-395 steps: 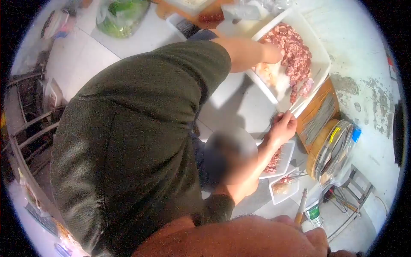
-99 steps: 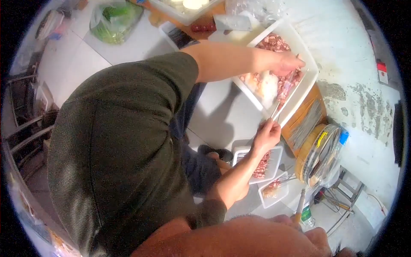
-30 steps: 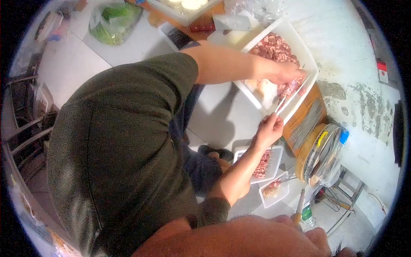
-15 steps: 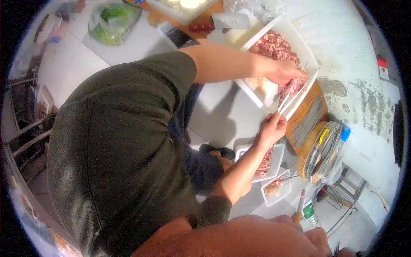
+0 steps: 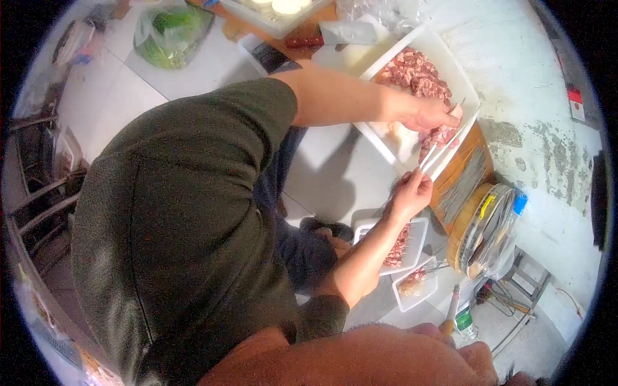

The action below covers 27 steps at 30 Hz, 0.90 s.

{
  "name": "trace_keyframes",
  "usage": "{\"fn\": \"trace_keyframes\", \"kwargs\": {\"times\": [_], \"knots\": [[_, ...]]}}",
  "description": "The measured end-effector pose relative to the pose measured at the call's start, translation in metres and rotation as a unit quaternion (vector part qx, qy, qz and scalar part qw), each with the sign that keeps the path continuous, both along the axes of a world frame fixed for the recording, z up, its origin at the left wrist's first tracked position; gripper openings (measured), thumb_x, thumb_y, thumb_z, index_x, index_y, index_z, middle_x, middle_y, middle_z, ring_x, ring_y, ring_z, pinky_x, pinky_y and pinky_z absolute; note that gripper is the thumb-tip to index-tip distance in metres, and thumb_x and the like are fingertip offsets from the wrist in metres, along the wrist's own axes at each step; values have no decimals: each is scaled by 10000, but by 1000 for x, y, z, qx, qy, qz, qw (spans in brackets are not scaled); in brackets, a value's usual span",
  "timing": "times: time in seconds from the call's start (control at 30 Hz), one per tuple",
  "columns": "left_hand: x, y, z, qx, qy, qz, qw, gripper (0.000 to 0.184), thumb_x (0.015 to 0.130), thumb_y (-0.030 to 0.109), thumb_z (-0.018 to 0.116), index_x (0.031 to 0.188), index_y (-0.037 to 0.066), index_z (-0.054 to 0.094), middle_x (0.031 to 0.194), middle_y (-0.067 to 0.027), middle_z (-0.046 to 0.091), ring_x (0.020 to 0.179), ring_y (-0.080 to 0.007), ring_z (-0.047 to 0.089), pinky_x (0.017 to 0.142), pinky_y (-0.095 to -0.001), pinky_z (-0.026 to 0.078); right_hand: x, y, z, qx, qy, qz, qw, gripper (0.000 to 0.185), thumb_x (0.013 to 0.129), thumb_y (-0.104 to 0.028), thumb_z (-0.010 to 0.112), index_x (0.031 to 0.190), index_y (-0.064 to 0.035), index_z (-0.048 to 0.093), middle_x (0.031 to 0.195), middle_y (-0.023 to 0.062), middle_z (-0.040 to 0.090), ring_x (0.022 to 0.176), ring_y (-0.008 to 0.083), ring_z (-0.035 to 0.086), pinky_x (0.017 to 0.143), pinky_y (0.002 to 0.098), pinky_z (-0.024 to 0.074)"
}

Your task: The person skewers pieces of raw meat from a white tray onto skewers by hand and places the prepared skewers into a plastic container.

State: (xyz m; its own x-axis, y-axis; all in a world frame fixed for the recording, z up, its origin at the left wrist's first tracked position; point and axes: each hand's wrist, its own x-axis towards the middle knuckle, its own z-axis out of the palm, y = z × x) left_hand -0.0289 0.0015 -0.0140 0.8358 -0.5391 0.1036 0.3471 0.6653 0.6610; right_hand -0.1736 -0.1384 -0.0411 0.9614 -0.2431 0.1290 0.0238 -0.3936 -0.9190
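My left hand [image 5: 428, 114] is over the white meat tray [image 5: 465, 64], its fingers closed on a small piece of raw meat [image 5: 456, 112]. Just below it, my right hand [image 5: 412, 192] pinches the lower end of a thin skewer [image 5: 432, 153], which slants up toward the left fingers. Chopped raw meat [image 5: 415, 72] is heaped in the far part of the tray, and more pieces [image 5: 436, 137] lie under the left hand. How much meat is on the skewer is hard to make out.
A cleaver [image 5: 347, 32] lies beyond the tray. Loose skewers [image 5: 465, 183] rest on a board beside a round wooden container [image 5: 458, 241]. Nearer stand a tray of meat skewers [image 5: 421, 233] and a smaller white tray [image 5: 407, 301]. Bagged greens [image 5: 172, 37] lie at upper left.
My left fingers have shifted slightly and now show a meat piece near the skewer's upper end. My right hand stays almost in place with the skewer.
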Motion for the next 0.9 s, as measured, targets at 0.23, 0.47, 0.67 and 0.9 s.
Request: {"fn": "trace_keyframes", "kwargs": {"times": [0.23, 0.47, 0.67, 0.9], "knots": [[-3, 3, 5, 27, 30, -9, 999, 192, 951, 126, 477, 1024, -42, 535, 885, -195, 640, 783, -264, 635, 684, -357, 514, 3, -2, -1, -11, -23, 23, 999, 171, 943, -137, 542, 814, -38, 488, 627, 11, 508, 497, 62, 419, 431, 189, 313], [-2, 1, 0, 33, 26, -4, 999, 201, 951, 128, 476, 1047, -34, 548, 897, -179, 643, 793, -248, 637, 697, -350, 515, 4, -1, -1, -12, -28, 22, 999, 181, 941, -127, 539, 796, -41, 475, 629, 18, 514, 501, 70, 428, 437, 191, 318], [1, 0, -5, 47, 5, 4, 999, 206, 929, 140, 517, 1011, -40, 576, 889, -149, 646, 787, -231, 636, 718, -349, 518, -3, 8, 20, 134, 84, -18, 987, 178, 912, -152, 585, 855, 8, 532, 704, 69, 586, 595, 117, 532, 511, 233, 424], [12, 8, 0, 55, 36, 98, 993, 159, 883, 117, 575, 939, -26, 619, 843, -117, 645, 752, -205, 616, 693, -324, 494, -6, 19, 28, 133, 74, -26, 988, 186, 933, -135, 559, 800, -30, 481, 626, 32, 524, 501, 75, 447, 438, 200, 340]]}}
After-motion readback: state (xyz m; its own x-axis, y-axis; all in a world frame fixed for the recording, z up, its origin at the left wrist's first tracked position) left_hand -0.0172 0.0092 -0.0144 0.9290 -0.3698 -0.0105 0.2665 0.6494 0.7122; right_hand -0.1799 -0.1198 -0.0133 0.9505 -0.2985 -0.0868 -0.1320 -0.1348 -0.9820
